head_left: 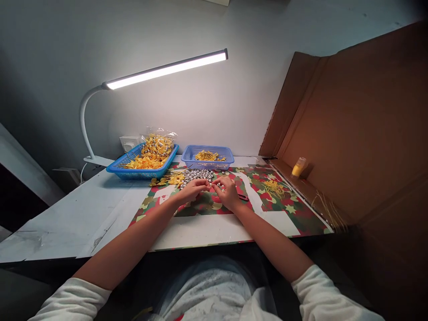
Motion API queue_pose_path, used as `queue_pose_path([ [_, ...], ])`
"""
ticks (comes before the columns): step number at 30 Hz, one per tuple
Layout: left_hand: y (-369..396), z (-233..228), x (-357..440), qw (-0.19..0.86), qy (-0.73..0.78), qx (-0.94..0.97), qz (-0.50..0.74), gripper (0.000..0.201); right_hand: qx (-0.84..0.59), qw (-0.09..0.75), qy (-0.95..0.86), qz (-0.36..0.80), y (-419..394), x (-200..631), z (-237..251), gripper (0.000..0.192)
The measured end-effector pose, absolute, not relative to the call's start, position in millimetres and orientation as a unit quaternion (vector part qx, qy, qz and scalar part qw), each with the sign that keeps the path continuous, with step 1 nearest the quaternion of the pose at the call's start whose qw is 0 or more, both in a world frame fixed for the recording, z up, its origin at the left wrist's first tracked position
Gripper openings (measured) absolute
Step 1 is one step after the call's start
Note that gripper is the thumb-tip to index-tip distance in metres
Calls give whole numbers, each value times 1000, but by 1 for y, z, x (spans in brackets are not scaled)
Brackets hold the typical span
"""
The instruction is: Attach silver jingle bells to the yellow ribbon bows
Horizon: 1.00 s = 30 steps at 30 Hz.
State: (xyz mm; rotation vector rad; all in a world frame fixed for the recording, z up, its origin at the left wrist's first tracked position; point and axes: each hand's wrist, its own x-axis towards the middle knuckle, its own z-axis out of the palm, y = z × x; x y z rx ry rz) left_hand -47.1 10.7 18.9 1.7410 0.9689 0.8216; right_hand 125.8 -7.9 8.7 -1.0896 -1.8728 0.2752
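Over the camouflage-patterned table covering (207,206), my left hand (193,189) and my right hand (228,192) meet with fingertips pinched together. Whatever lies between the fingertips is too small to make out. Just behind the hands spreads a pile of shiny silver beads (199,175). Yellow ribbon pieces (174,179) lie to the left of that pile. Partly hidden beside my right hand is a dark, slim tool (243,197), its kind unclear.
A blue basket (115,171) heaped with yellow ribbon pieces stands back left, a smaller blue basket (230,159) at back centre. Yellow strings (274,188) lie right, near a small yellow bottle (298,168). Cardboard (361,125) walls the right side; a lamp (167,70) reaches overhead.
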Motion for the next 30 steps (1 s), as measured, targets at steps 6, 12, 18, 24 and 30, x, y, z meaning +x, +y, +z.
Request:
queue_pose_path([
  [6, 13, 15, -48, 490, 386, 707, 334, 22, -440, 455, -768, 98, -8, 125, 7, 12],
  [12, 15, 15, -48, 481, 381, 712, 342, 22, -435, 443, -781, 71, -9, 124, 7, 12],
  [18, 15, 15, -49, 496, 395, 691, 348, 24, -423, 434, -793, 64, -8, 124, 4, 16],
  [24, 11, 18, -48, 500, 398, 682, 356, 25, -408, 450, -792, 66, -9, 124, 6, 18],
  [30, 11, 17, -49, 485, 402, 694, 349, 27, -419, 445, -788, 70, -9, 124, 6, 15],
])
